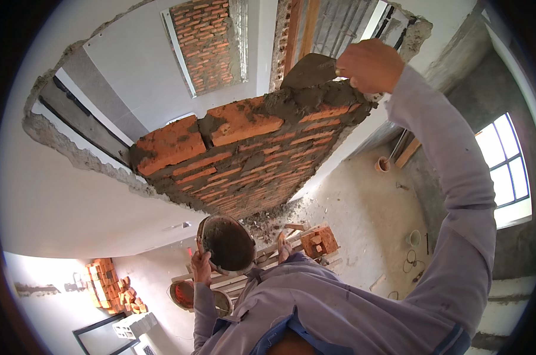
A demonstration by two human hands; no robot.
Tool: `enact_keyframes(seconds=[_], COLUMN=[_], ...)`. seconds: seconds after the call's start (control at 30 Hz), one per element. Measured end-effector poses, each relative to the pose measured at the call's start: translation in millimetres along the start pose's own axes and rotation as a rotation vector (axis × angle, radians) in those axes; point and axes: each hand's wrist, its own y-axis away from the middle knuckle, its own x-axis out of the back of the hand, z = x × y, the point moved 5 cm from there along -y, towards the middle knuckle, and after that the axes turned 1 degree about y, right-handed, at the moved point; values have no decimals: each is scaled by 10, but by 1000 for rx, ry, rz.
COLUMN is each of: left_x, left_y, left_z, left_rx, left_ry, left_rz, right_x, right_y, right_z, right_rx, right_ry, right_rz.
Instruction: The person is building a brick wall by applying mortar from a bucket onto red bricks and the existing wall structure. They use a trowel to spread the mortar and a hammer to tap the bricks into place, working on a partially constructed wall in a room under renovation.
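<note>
My right hand (371, 65) is closed round the grip of a trowel (310, 70), its grey blade standing over the right end of a brick wall (253, 168). Wet grey mortar (306, 99) lies thick along the top there, beside two orange bricks (244, 122) with a narrow gap between them. Low in front of me, my left hand (201, 269) grips the rim of a dark round bucket (226, 244), tilted so that its inside shows. Grey mortar coats that inside; how much it holds I cannot tell.
The wall fills a rough-edged opening in a white wall (102, 201). Below me is a slatted wooden platform (268, 269) with stacked bricks (320, 241) and two more buckets (182, 294) beside it. Brick rubble (268, 222) litters the wall's foot; a brick pile (108, 287) stands left.
</note>
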Motion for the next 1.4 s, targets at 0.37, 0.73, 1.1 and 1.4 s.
enact_keyframes(seconds=[0.37, 0.73, 1.1, 1.4], left_x=[-108, -72, -153, -432], left_y=[89, 155, 62, 152], left_z=[156, 408, 566, 971], left_rx=[112, 137, -23, 64], left_ry=[-2, 29, -45, -66], left_rz=[5, 37, -56, -55], right_x=[284, -134, -1195, -1168], right_y=[426, 653, 1018, 1465], right_z=[150, -26, -42, -106], right_rx=[-71, -91, -250, -353], right_ry=[-118, -475, -644, -757], right_rz=[94, -39, -183, -11])
